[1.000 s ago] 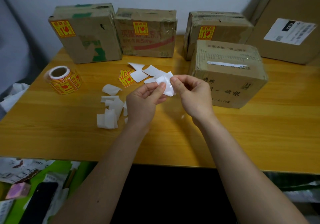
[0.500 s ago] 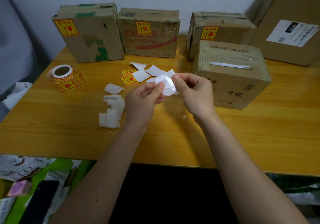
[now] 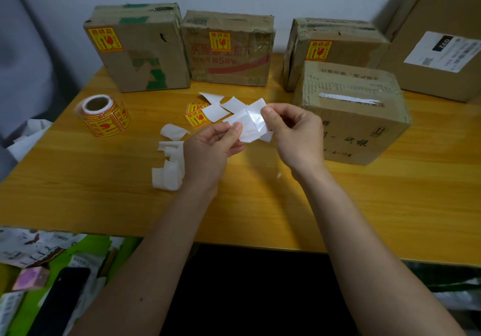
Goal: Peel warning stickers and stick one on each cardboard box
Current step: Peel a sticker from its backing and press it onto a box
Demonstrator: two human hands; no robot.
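Pinching a white sticker piece (image 3: 248,124) between them, both hands hover above the wooden table (image 3: 260,205), just in front of the nearest cardboard box (image 3: 354,117). The left hand (image 3: 210,150) grips the piece's left edge between thumb and forefinger; the right hand (image 3: 296,135) pinches its right edge, fingers curled. Only the piece's pale, glossy side faces the camera, so I cannot tell whether sticker and backing are already apart.

Taking that nearest box as the landmark: it carries no yellow warning label on its visible faces. Directly behind it stands a box (image 3: 335,46) with a yellow-and-red warning sticker (image 3: 318,50) on its front. Further left along the wall are two more boxes, the middle one (image 3: 229,49) and the far-left one (image 3: 138,49), each bearing the same kind of label. To the right of the landmark and behind it, a larger box (image 3: 437,39) leans against the wall with a white shipping label (image 3: 440,52).

Left of the landmark, just beyond the hands, loose yellow stickers (image 3: 196,114) lie on the table among white backing scraps (image 3: 221,106). More curled white scraps (image 3: 170,164) are piled beside the left wrist. Far to the left rests the sticker roll (image 3: 104,115), on its side, well apart from the boxes.
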